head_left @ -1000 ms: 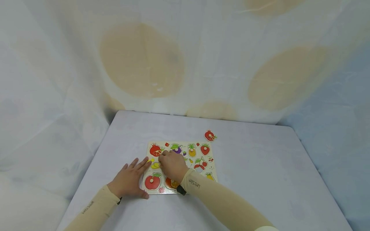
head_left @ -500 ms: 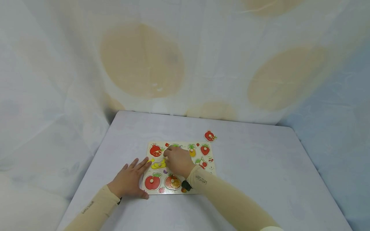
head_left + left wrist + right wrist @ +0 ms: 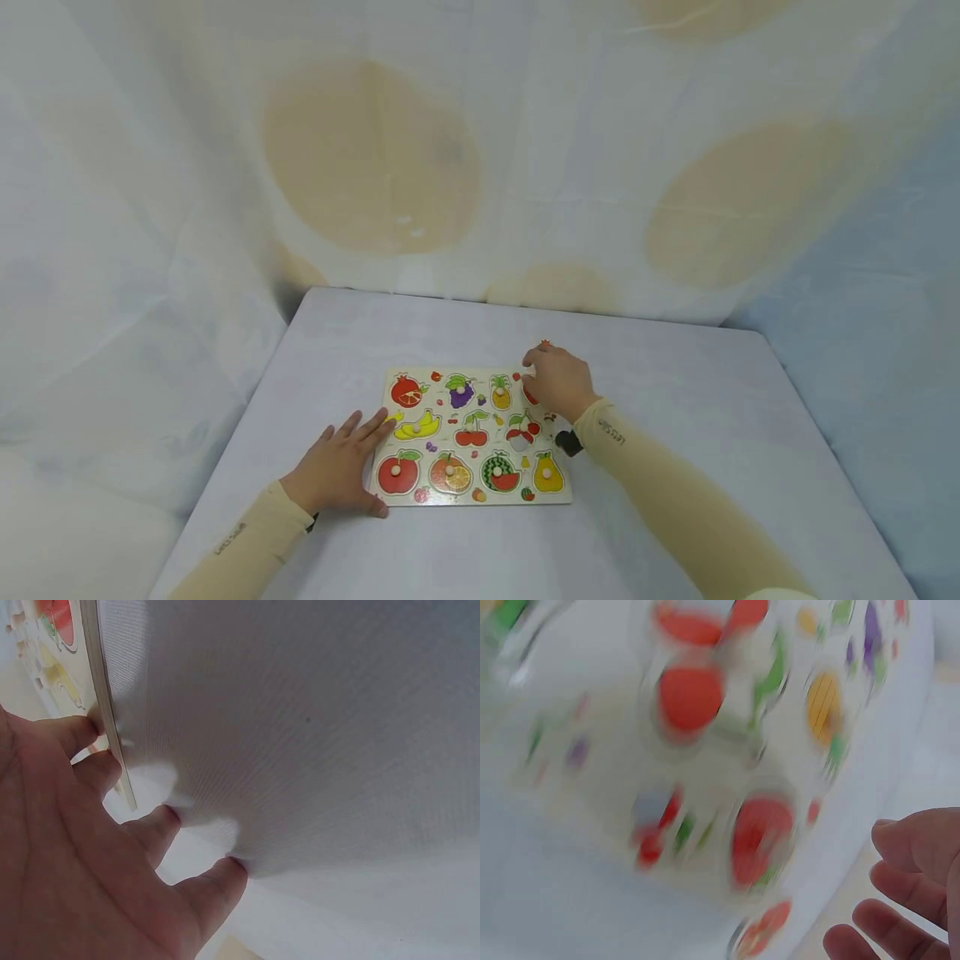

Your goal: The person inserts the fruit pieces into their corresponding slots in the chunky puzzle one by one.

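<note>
A wooden peg puzzle board (image 3: 480, 385) with fruit pictures lies flat on the table. My left hand (image 3: 337, 467) rests at its left edge, fingers spread; in the left wrist view two fingers (image 3: 97, 772) touch the board's rim and two others press the tabletop. My right hand (image 3: 558, 382) is over the board's far right corner, covering part of the strawberry piece (image 3: 529, 393). Beyond its knuckles shows the tip of a loose pomegranate piece (image 3: 545, 342), seen more fully in the right wrist view (image 3: 763, 930). The right fingers (image 3: 900, 840) are loosely bent, with nothing between them.
Knobbed pieces sit in the board, among them an apple (image 3: 397, 475), an orange (image 3: 450, 475), a watermelon (image 3: 500, 475) and a pear (image 3: 548, 477). White cloth (image 3: 570, 208) with tan spots hangs behind the table (image 3: 675, 433), and cloth also hangs at both sides.
My right hand has moved from the middle of the board to the far right, over the loose pomegranate piece, uncovering the bananas, cherries and grapes. The left hand has stayed in place.
</note>
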A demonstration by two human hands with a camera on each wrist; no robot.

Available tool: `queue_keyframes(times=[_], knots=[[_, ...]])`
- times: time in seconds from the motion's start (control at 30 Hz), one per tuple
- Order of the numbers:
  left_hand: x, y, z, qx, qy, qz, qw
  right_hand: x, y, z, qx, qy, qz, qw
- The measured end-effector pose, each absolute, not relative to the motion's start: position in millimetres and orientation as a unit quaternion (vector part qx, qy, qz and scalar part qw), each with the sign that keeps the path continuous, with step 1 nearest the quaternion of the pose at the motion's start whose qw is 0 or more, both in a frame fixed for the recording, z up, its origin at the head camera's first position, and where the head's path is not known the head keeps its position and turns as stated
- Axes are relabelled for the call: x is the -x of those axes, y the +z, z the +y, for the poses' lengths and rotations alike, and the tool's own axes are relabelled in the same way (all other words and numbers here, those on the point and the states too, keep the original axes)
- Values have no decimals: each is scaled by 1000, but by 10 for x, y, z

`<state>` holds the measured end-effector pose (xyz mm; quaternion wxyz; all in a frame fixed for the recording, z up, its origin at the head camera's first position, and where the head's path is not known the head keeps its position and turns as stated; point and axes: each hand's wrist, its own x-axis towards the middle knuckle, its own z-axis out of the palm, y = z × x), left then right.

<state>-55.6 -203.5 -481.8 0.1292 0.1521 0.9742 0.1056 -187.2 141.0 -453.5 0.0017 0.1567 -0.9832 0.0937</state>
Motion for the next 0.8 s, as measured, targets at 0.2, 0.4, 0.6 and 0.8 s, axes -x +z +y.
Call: queue_keyframes(times=[0.2,0.4,0.6,0.8], knots=[[533,-4803,-2048,-145,103,975,135,2060,-4538,1833,-107,95,-990,-6],[512,-4803,-2060,-140,96,976,139,2169,-4590,1994,-73,114,-990,-31],[500,-4849,-2059,-135,87,977,140,2243,-4681,1990,-52,141,-988,-42],[486,-4875,-2043,-133,90,978,137,2296,-4737,1903,-33,170,-983,-54]])
